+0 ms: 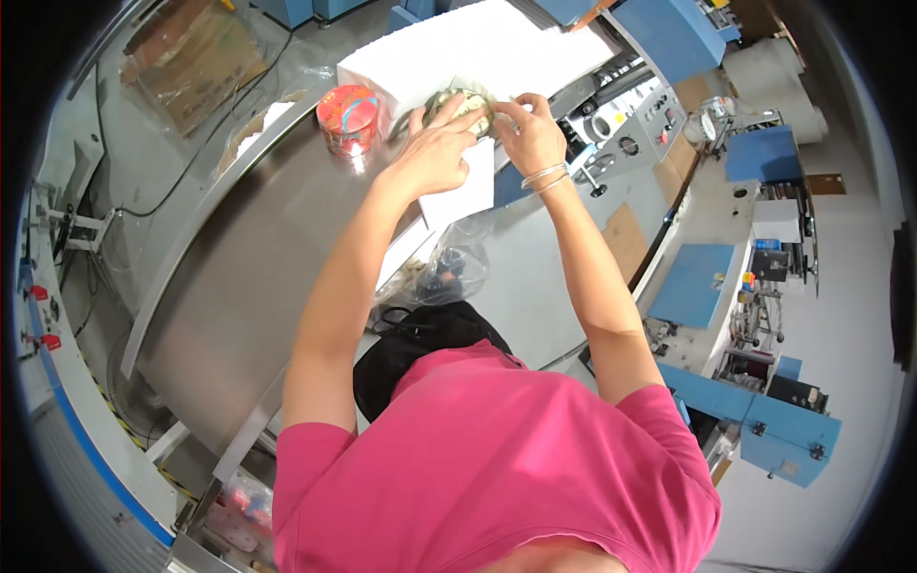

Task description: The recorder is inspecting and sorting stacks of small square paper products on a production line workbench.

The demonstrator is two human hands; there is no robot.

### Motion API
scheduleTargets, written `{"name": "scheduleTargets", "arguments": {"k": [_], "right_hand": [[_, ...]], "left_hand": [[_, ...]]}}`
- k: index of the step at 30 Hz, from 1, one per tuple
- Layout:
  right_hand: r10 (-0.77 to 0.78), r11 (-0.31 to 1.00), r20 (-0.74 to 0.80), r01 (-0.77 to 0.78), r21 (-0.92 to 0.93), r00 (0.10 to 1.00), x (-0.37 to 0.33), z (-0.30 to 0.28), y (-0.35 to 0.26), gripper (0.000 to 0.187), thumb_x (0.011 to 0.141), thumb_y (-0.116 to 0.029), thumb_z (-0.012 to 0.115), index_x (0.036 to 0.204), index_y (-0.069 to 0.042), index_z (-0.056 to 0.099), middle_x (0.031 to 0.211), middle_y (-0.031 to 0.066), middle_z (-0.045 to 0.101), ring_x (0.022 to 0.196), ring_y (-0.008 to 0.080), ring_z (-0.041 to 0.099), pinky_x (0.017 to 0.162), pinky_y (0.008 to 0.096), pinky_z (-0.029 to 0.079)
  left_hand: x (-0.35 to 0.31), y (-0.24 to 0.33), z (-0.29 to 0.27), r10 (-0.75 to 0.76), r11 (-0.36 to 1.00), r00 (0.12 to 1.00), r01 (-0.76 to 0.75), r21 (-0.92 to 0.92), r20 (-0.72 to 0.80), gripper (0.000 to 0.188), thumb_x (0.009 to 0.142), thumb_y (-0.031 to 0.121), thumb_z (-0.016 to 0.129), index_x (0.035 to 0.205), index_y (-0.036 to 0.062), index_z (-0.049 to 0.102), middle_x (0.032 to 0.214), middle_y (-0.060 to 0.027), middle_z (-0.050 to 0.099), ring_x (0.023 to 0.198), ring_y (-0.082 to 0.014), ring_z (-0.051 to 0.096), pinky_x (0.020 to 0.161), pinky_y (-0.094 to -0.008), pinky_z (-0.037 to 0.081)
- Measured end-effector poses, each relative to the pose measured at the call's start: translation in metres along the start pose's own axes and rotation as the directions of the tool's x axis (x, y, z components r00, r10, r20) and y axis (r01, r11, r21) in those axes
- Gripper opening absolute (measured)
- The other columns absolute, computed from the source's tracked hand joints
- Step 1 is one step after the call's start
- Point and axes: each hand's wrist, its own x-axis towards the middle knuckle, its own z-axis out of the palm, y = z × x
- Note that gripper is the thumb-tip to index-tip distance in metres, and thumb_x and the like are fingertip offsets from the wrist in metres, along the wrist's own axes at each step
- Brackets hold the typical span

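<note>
A small round item (475, 116), pale cream and green with a dark rim, lies at the near edge of a white block (449, 48). My left hand (435, 153) rests on it from the left, fingers stretched out and spread. From the right, my right hand (531, 143) reaches its edge with thumb and fingertips pinched together. Whatever is in that pinch is too small to make out. Under my hands is a white sheet or card (470, 191). Left of them stands a red round tin (349, 119) with shiny sides.
A metal worktable (258, 267) spreads out at left. A clear plastic bag (457, 272) lies close to my body. Right of my hands is a machine panel with knobs (630, 143); blue machine parts (693, 282) stand farther right. Flattened cardboard (191, 67) lies at far left.
</note>
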Motion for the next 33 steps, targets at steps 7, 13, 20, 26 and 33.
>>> {"name": "scheduleTargets", "arguments": {"k": [7,13,20,26,33], "right_hand": [[0.062,0.997,0.070,-0.058,-0.058,0.996,0.002,0.005,0.007,0.032,0.072,-0.009,0.064,0.102,-0.019,0.066,0.111,0.0089,0.054,0.096,0.0281,0.059,0.077,0.0378,0.051],[0.041,0.996,0.049,-0.037,-0.081,0.998,0.002,0.006,0.012,0.033,0.073,-0.013,0.068,0.106,-0.021,0.065,0.113,0.0074,0.053,0.089,0.0280,0.062,0.074,0.0372,0.052],[0.032,0.998,0.041,-0.029,-0.055,0.999,-0.002,0.008,0.011,0.032,0.074,-0.014,0.068,0.105,-0.020,0.064,0.114,0.0071,0.052,0.091,0.0278,0.062,0.074,0.0374,0.052],[0.039,0.998,0.030,-0.037,-0.053,0.999,0.002,0.010,0.012,0.031,0.073,-0.014,0.068,0.104,-0.020,0.064,0.113,0.0071,0.053,0.092,0.0278,0.061,0.074,0.0370,0.052],[0.046,0.999,0.018,-0.045,-0.017,0.999,0.009,0.009,0.010,0.029,0.072,-0.010,0.065,0.099,-0.019,0.066,0.111,0.0093,0.055,0.096,0.0294,0.059,0.074,0.0394,0.052]], "left_hand": [[-0.010,-0.011,0.017,-0.020,0.990,0.999,0.026,-0.141,0.043,0.036,0.068,0.001,0.054,0.103,-0.0061,0.062,0.141,-0.0085,0.040,0.138,-0.0281,0.022,0.105,-0.0456,0.034],[-0.025,0.000,0.004,-0.042,0.990,0.999,0.041,-0.132,-0.007,0.034,0.067,0.001,0.054,0.098,-0.0092,0.062,0.138,-0.0115,0.043,0.135,-0.0306,0.027,0.103,-0.0404,0.036],[-0.041,0.000,0.007,-0.061,0.995,0.998,0.060,-0.083,-0.015,0.029,0.068,0.002,0.053,0.095,-0.0070,0.062,0.139,-0.0098,0.042,0.135,-0.0292,0.027,0.098,-0.0424,0.039],[-0.015,0.000,-0.001,-0.092,0.995,0.995,0.093,-0.041,0.035,0.027,0.067,0.005,0.056,0.093,-0.0019,0.064,0.137,-0.0093,0.044,0.132,-0.0265,0.032,0.094,-0.0481,0.036],[0.044,0.000,-0.018,-0.067,0.997,0.985,0.062,0.037,0.162,0.032,0.067,0.011,0.056,0.098,0.0031,0.064,0.128,-0.0103,0.052,0.124,-0.0230,0.041,0.100,-0.0454,0.027]]}}
